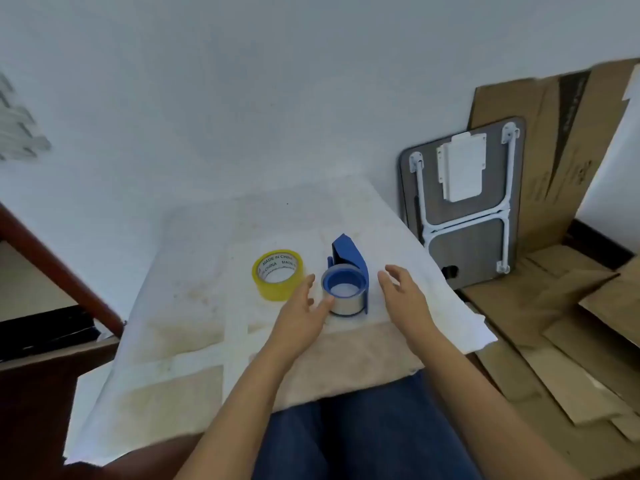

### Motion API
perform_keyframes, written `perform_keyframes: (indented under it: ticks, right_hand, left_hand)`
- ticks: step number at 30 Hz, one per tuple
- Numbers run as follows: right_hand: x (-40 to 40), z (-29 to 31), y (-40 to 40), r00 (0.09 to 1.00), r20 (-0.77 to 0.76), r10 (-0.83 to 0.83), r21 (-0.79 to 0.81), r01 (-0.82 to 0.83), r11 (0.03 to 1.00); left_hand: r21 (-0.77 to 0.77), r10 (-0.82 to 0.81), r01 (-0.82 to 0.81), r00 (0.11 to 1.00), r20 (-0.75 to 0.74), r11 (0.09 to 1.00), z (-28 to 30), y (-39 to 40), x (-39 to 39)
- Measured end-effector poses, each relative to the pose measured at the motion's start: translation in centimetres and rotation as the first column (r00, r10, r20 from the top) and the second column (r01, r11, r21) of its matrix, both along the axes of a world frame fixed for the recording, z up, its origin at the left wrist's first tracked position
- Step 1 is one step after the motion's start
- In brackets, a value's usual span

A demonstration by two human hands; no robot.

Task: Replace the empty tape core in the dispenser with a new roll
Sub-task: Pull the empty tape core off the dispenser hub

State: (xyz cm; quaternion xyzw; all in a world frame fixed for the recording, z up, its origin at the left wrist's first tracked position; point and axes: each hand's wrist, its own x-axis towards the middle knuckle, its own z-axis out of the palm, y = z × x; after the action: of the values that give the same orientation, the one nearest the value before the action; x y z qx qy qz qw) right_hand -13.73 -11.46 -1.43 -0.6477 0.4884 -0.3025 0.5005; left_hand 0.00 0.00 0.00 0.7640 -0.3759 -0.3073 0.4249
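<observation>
A blue tape dispenser point(349, 258) lies on its side on a white cloth-covered table point(194, 306), with a thin grey core point(343, 301) around its blue hub. To its left lies a yellow tape roll point(278, 275) with a white printed core. My left hand point(304, 313) is open just left of the dispenser, and a fingertip touches the core's rim. On the dispenser's right my right hand point(403, 292) hovers open, a small gap away from it. Neither hand holds anything.
A folded grey lap table with white legs point(464, 206) leans on the wall at the right. Flattened cardboard point(554, 323) covers the floor there. Dark wooden furniture point(52, 271) stands at the left. My blue-trousered legs point(363, 438) are under the table's near edge.
</observation>
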Motion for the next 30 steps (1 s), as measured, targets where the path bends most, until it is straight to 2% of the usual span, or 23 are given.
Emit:
perform_keyframes:
  ticks: [4,8,12,18,21,25,30]
  right_hand:
    - [1.8,-0.3,-1.7,1.000,0.027,-0.006,0.007,0.006,1.000]
    - [4.0,-0.7,-2.5,0.995,0.090,0.032,0.088,-0.040,0.995]
    - [5.4,-1.6,-2.6,0.992,0.110,0.067,0.098,-0.077,0.992]
    - [5.3,-1.9,-2.3,0.966,0.249,0.075,0.092,-0.101,0.991]
    - [5.5,-1.6,-1.9,0.937,0.346,0.042,0.092,-0.079,0.993]
    - [5.5,-0.5,-1.7,0.904,0.419,0.085,0.071,-0.126,0.989]
    - [5.7,0.1,-1.8,0.939,0.324,0.114,0.193,-0.184,0.964]
  left_hand:
    - [-0.010,-0.081,0.081,0.997,-0.014,0.997,-0.6,-1.1,0.0]
    - [-0.027,-0.110,0.109,0.993,-0.040,0.994,-0.8,-1.3,0.6]
    - [-0.027,-0.139,0.138,0.989,-0.057,0.990,-2.0,-1.3,1.6]
    - [-0.040,-0.156,0.152,0.924,-0.348,0.988,-0.7,-1.3,2.3]
    - [-0.060,-0.138,0.124,0.890,-0.434,0.990,-0.1,-1.6,2.1]
    - [-0.079,-0.048,0.016,0.910,-0.413,0.997,-0.4,-1.9,2.3]
    - [-0.111,-0.080,0.044,0.935,-0.345,0.993,-0.1,-1.6,3.5]
